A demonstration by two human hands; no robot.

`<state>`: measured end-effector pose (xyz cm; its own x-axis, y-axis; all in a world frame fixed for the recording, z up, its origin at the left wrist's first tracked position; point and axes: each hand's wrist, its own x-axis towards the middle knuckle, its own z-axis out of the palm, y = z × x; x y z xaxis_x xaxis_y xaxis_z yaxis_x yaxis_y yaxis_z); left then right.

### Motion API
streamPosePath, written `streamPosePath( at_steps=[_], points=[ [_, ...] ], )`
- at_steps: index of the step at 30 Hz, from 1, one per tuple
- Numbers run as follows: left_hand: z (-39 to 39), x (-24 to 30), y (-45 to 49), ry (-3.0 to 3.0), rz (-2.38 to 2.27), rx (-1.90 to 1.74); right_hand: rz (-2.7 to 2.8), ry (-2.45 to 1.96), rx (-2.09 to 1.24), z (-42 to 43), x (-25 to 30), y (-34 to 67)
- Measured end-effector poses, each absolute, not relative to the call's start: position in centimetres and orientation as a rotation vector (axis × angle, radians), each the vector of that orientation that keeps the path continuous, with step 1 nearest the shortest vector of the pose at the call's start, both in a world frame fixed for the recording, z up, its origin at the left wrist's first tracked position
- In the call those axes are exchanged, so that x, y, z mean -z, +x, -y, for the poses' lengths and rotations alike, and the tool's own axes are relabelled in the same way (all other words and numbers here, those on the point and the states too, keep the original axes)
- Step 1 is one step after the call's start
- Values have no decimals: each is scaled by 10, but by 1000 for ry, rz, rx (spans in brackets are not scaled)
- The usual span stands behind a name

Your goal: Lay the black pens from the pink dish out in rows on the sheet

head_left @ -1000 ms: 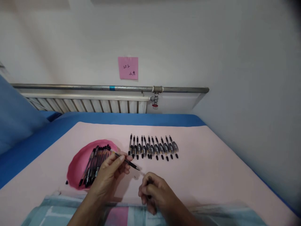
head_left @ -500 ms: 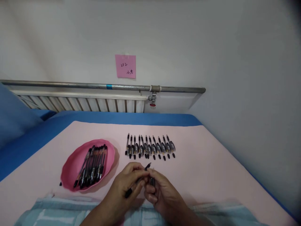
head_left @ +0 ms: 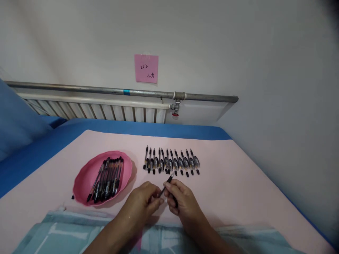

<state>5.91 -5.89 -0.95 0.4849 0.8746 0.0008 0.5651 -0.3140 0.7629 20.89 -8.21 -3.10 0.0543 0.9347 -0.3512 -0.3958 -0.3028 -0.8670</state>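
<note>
The pens [head_left: 171, 164] look glossy plastic, the pipe [head_left: 148, 93] dull metal.

Eleven lined-up pens [head_left: 176, 164], one bowl [head_left: 82, 180]

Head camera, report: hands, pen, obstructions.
Left hand and right hand both on one pen, tip pointing away. Dark piece in right hand, mostly hidden. Row of pens just beyond tip; pink dish at left.

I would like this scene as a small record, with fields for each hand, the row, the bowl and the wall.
Left hand: at the lower end of the held pen; grip unclear
Right hand: holds that pen, tip outward
Row: pens, on a pink sheet
Bowl: pink, holds more pens
Wall: pink note above a pipe
</note>
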Motion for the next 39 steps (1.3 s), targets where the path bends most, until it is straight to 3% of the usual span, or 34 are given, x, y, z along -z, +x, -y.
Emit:
streamPosePath(
  at_steps=[12,24,39],
  points=[
    [37,29,43,1793,-1553,-288,850,-1439,-1395,81,29,219],
    [35,21,44,1905,-1736,-76,1896,-1470,-740,94,43,218],
    [37,21,42,2023,-1699,16,2012,-1479,-887,89,34,226]
  ],
)
